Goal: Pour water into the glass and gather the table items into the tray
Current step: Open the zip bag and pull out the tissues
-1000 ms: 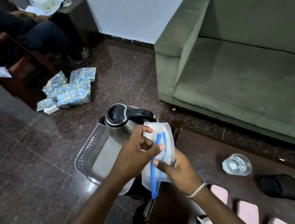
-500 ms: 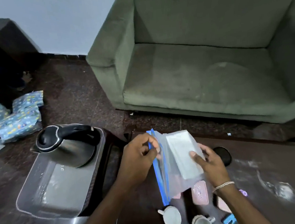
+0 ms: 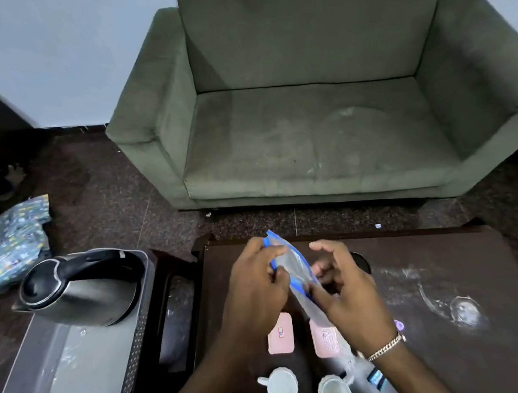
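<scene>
Both hands hold a clear zip bag (image 3: 291, 263) with a blue seal above the dark table (image 3: 449, 352). My left hand (image 3: 255, 286) pinches the blue seal at the bag's top. My right hand (image 3: 345, 285) grips the bag lower down, fingers curled over it. A steel kettle (image 3: 79, 294) with a black lid stands in the far end of the grey tray (image 3: 79, 371) on the stool to the left. A clear glass (image 3: 460, 306) lies blurred on the table's right. Two pink cases (image 3: 280, 337) and two white cups (image 3: 280, 387) sit near me.
A green sofa (image 3: 308, 130) stands behind the table. Patterned blue packets (image 3: 13, 243) lie on the dark floor at left. A black round object (image 3: 360, 261) peeks from behind my right hand. A small blue item (image 3: 376, 378) lies by my right wrist.
The view has swung right and centred on the table. The bag has come down over the table, and the white block seen inside it earlier no longer shows behind my right hand.
</scene>
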A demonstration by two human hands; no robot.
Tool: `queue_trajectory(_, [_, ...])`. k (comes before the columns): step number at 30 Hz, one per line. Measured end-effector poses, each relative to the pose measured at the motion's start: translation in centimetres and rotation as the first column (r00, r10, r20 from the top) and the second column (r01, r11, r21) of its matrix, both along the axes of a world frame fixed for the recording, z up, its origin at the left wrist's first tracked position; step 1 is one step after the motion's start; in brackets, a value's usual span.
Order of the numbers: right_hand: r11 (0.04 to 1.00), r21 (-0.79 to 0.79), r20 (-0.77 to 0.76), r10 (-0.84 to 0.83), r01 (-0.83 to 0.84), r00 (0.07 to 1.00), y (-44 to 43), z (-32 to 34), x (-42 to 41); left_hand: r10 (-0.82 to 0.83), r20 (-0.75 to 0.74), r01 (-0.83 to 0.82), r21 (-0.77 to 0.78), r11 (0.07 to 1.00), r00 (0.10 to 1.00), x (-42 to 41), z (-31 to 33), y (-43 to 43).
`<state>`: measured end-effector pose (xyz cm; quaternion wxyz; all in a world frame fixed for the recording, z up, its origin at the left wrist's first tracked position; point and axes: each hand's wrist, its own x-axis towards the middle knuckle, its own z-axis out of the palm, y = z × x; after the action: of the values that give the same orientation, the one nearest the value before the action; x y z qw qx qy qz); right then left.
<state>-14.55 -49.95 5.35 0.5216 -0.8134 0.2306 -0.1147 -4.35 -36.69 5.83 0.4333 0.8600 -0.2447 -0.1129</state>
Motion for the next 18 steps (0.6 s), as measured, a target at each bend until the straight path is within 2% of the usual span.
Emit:
queue_trajectory(2, [0.999,-0.053,0.054,0.002,0.001,0.999,-1.1,0.2,-0.1,0.035,0.053,-0.04,0.091,0.995,0.998,0.5,0.1,0.3])
queue_trajectory(5, [0.965,-0.258,0.076,0.054,-0.033,0.996,-2.5,0.3,-0.5,0.017,0.09,-0.032,0.171,0.985,0.996,1.0,0.3,0.8])
queue_trajectory(7, [0.876,-0.481,-0.03,0.029,-0.04,0.999,-2.7,0.5,-0.6,-0.034,0.081,0.019,0.18,0.984,0.996,0.6,0.6,0.7])
queue_trajectory(9, [0.713,-0.683,-0.27,-0.047,-0.157,0.962,-2.1,1.3,-0.6,-0.099,0.055,0.088,0.18,0.98,0.994,-0.3,1.0,0.2])
queue_trajectory(10, [0.697,-0.682,-0.407,-0.108,-0.222,0.907,-1.5,2.2,-0.5,-0.127,0.038,0.119,0.179,0.977,0.991,-0.9,1.3,-0.2])
queue_trajectory(11, [0.754,-0.602,-0.54,-0.142,-0.262,0.83,-0.9,3.1,-0.1,-0.15,0.016,0.145,0.175,0.974,0.988,-1.4,1.5,-0.6])
queue_trajectory(13, [0.902,-0.394,-0.623,-0.121,-0.177,0.772,-0.4,3.8,0.3,-0.191,-0.018,0.191,0.15,0.97,0.981,-2.2,2.1,-1.3])
queue_trajectory(15, [0.971,-0.234,-0.516,-0.089,-0.041,0.852,0.2,3.8,0.7,-0.226,-0.027,0.228,0.115,0.967,0.974,-2.9,2.7,-1.7])
queue_trajectory(18, [0.996,-0.067,-0.409,0.02,-0.052,0.912,-0.4,3.8,1.4,-0.299,-0.026,0.3,0.098,0.949,0.954,-4.0,3.6,-1.8])
